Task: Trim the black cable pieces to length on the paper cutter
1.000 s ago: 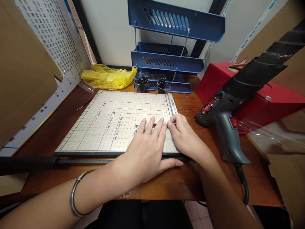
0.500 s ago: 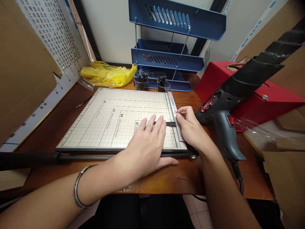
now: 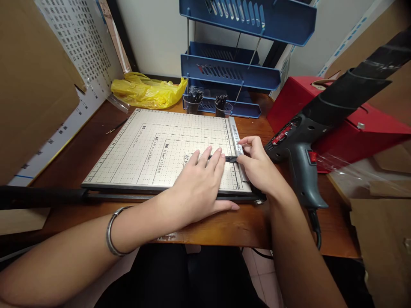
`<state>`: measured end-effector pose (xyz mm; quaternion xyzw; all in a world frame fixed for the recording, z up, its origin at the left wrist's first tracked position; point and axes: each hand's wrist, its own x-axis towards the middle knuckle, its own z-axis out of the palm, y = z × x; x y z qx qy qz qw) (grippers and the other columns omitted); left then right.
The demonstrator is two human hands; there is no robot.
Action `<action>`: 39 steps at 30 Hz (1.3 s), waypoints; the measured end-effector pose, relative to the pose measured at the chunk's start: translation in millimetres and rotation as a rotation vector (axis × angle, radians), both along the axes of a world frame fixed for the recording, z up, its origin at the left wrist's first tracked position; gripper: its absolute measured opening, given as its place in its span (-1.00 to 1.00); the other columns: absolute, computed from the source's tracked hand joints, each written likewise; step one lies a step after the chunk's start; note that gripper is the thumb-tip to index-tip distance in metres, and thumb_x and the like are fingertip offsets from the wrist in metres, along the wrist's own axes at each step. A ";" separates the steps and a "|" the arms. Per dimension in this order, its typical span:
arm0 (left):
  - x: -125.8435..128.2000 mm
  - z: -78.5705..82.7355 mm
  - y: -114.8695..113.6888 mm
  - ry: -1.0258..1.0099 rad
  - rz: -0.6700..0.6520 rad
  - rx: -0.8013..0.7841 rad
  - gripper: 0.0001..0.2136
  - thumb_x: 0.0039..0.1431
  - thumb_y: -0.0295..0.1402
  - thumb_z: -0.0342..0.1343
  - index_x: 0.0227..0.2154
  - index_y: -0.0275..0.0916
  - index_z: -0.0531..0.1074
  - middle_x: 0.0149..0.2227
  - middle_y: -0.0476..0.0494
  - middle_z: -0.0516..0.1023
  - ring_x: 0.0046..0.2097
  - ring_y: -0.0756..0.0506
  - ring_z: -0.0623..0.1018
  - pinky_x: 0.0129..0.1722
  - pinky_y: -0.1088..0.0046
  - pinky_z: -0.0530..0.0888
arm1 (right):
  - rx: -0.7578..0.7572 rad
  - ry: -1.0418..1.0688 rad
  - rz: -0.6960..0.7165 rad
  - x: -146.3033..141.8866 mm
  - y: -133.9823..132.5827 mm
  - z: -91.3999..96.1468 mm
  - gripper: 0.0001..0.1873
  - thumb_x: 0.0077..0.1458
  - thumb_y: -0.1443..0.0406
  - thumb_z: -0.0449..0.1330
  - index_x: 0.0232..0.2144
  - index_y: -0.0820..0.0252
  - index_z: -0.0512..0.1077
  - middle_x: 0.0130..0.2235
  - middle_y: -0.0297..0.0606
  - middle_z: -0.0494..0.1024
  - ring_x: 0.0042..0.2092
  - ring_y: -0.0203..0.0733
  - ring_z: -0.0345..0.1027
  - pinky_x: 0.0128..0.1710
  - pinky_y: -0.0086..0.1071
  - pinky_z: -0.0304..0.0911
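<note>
A bundle of thin black wires [image 3: 230, 159] lies across the right side of the cream gridded paper cutter [image 3: 128, 149]. My left hand [image 3: 199, 182] rests flat over the wires, fingers stretched out and thumb past the cutter's front edge; part of the bundle is hidden beneath it. At the silver strip [image 3: 233, 128] along the cutter's right side, my right hand [image 3: 258, 164] has its fingers curled, the thumb against the wires' right end. The cutter's black blade arm [image 3: 109, 196] lies low along the front, its handle [image 3: 41, 196] at the left.
Two clear cups of black wires, a left cup [image 3: 192, 105] and a right cup [image 3: 221, 107], stand behind the cutter by a blue tray rack [image 3: 227, 70]. A yellow bag [image 3: 147, 92] lies back left. A heat gun [image 3: 302, 162] and red box [image 3: 295, 96] stand right.
The camera view has tilted down a little, so the scene sits higher. My right thumb has come onto the wires' right end. My left hand stays flat on the bundle.
</note>
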<state>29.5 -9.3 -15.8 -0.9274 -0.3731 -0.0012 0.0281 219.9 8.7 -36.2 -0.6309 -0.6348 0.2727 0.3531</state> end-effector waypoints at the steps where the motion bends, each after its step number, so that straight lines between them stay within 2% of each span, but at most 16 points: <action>1: 0.0 0.2 -0.2 -0.003 0.001 -0.001 0.07 0.17 0.35 -0.09 0.40 -0.58 0.02 0.44 -0.60 -0.03 0.44 -0.54 0.04 0.36 -0.13 0.10 | -0.004 0.007 -0.003 -0.4 -0.4 0.2 -0.66 0.07 0.29 0.00 -0.06 0.05 0.12 -0.20 -0.28 0.48 -0.39 -0.23 0.29 -0.37 -0.31 0.23; 9: -1.6 -0.5 0.3 -0.039 -0.009 -0.003 0.03 0.17 0.35 -0.07 0.39 -0.51 0.07 0.44 -0.58 0.03 0.44 -0.54 0.07 0.35 -0.12 0.11 | 0.011 0.029 -0.045 -2.5 -5.2 -2.1 -0.66 0.01 0.26 0.13 -0.14 0.04 0.15 -0.12 -0.26 0.49 -0.29 -0.18 0.35 -0.30 -0.27 0.25; 14: -1.8 -1.1 0.6 -0.040 -0.006 -0.003 0.04 0.16 0.35 -0.07 0.39 -0.51 0.06 0.44 -0.58 0.03 0.44 -0.53 0.06 0.36 -0.10 0.10 | -0.034 0.043 -0.110 -5.2 -10.1 4.0 -0.77 0.08 0.27 0.04 -0.16 0.03 0.20 -0.33 -0.38 0.41 -0.45 -0.24 0.23 -0.42 -0.30 0.16; 16: -1.4 -1.6 0.0 -0.037 -0.003 -0.004 0.04 0.16 0.35 -0.06 0.40 -0.52 0.05 0.44 -0.58 0.03 0.44 -0.54 0.05 0.36 -0.10 0.09 | -0.023 0.060 -0.143 -5.5 -10.0 5.0 -0.79 0.10 0.27 0.02 -0.16 0.03 0.22 -0.36 -0.39 0.39 -0.45 -0.23 0.22 -0.43 -0.31 0.15; 20: -0.9 -2.6 -0.8 -0.045 -0.006 0.000 0.03 0.16 0.34 -0.04 0.39 -0.51 0.06 0.43 -0.60 0.03 0.44 -0.55 0.06 0.35 -0.12 0.10 | -0.007 0.111 -0.120 -5.8 -8.2 3.2 -0.72 0.05 0.26 0.09 -0.14 0.03 0.20 -0.26 -0.34 0.48 -0.42 -0.23 0.29 -0.42 -0.31 0.19; 26: -1.9 -0.9 -1.1 -0.033 -0.013 -0.001 0.01 0.18 0.33 -0.06 0.41 -0.47 0.04 0.43 -0.61 0.02 0.44 -0.55 0.06 0.35 -0.12 0.09 | 0.028 0.080 -0.111 -6.7 -7.2 0.4 -0.60 -0.03 0.27 0.19 -0.12 0.04 0.19 -0.08 -0.20 0.56 -0.18 -0.07 0.47 -0.25 -0.21 0.30; 31: -0.8 -0.5 -0.7 -0.008 -0.004 -0.011 0.02 0.18 0.34 -0.07 0.42 -0.45 0.00 0.45 -0.56 0.00 0.45 -0.53 0.04 0.36 -0.12 0.08 | 0.023 0.071 -0.122 -6.3 -7.2 -0.7 -0.62 -0.02 0.27 0.18 -0.11 0.03 0.20 -0.07 -0.19 0.56 -0.18 -0.06 0.46 -0.17 -0.14 0.31; 35: 1.0 -1.3 -0.5 0.011 0.006 -0.003 0.09 0.18 0.35 -0.09 0.41 -0.58 -0.04 0.45 -0.53 -0.02 0.46 -0.50 0.02 0.38 -0.11 0.07 | 0.035 0.049 -0.112 -7.0 -6.0 -3.0 -0.66 0.02 0.25 0.15 -0.12 0.04 0.22 -0.03 -0.18 0.50 -0.04 0.00 0.42 -0.02 -0.05 0.28; 39: 1.8 -0.7 -0.6 0.026 0.006 -0.008 0.09 0.18 0.35 -0.10 0.40 -0.63 -0.03 0.45 -0.54 -0.03 0.46 -0.50 0.01 0.39 -0.10 0.06 | 0.050 -0.005 -0.084 -10.1 -6.1 -2.7 -0.63 0.03 0.21 0.15 -0.10 0.06 0.20 0.00 -0.15 0.44 0.00 0.02 0.36 0.03 0.00 0.26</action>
